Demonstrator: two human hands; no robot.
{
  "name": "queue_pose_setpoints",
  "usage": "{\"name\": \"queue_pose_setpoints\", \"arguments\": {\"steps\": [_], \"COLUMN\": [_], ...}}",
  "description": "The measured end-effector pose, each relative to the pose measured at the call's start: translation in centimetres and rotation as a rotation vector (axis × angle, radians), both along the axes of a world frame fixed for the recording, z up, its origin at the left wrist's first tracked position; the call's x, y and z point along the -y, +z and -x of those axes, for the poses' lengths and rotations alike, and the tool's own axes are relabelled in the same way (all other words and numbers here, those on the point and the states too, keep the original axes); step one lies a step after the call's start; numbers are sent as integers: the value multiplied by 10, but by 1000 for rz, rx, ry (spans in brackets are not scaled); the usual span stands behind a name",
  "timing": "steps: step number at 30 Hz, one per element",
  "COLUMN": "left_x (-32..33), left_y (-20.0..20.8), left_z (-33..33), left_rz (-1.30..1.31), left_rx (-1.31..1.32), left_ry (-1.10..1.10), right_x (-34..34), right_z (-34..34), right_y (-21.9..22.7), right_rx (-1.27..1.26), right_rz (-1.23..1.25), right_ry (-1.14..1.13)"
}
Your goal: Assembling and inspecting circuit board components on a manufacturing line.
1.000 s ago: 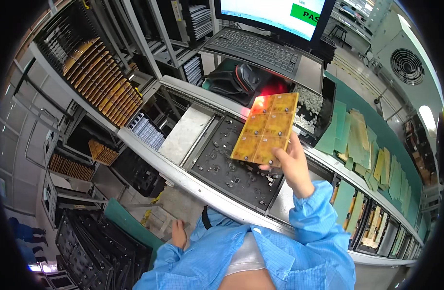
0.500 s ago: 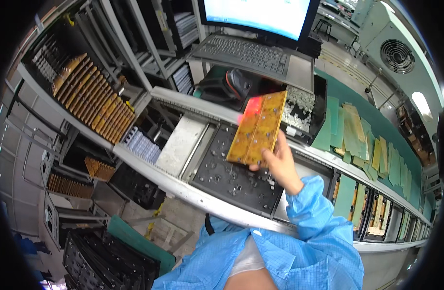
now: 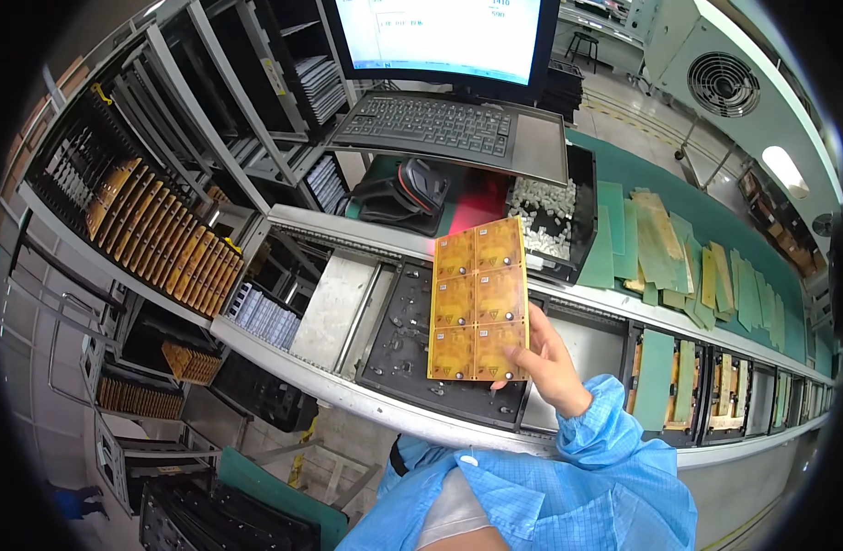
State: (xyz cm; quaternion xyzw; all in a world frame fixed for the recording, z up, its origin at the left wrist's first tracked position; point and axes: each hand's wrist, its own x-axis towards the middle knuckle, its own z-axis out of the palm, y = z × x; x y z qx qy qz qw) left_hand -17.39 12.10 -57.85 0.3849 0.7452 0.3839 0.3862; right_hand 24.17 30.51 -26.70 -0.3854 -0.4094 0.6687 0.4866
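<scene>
My right hand grips a yellow-brown circuit board panel by its lower right edge, thumb on the face and fingers behind. The panel has two columns of boards, each with a small white label. It is raised above a black fixture plate on the conveyor, hiding part of that plate. Beyond the panel a handheld barcode scanner rests in its stand, and red light falls on the bench beside it. My left hand is out of the picture.
A rack of upright brown panels stands at the left. Behind the conveyor rail are a keyboard, a monitor and a black bin of small white parts. Green strips lie on the right bench.
My right hand has drawn the panel nearer to me and turned it upright, facing me. The red light has left the panel and now falls on the bench. The monitor shows different content.
</scene>
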Motion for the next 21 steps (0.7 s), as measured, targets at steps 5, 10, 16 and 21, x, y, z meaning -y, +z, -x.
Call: {"name": "queue_pose_setpoints", "arguments": {"steps": [5, 10, 16, 21], "left_x": [10, 20, -122, -181], "left_y": [53, 121, 297, 299], "left_z": [-23, -56, -180, -189], "left_rz": [-28, -59, -851, -614], "left_rx": [58, 125, 419, 835], "left_ry": [59, 113, -58, -306], "right_x": [5, 22, 35, 16], "right_z": [-12, -26, -16, -17], "right_y": [-6, -2, -1, 6], "right_rx": [-3, -18, -49, 212], "right_rz": [-103, -116, -109, -330], "right_ry": [-47, -6, 192, 317]}}
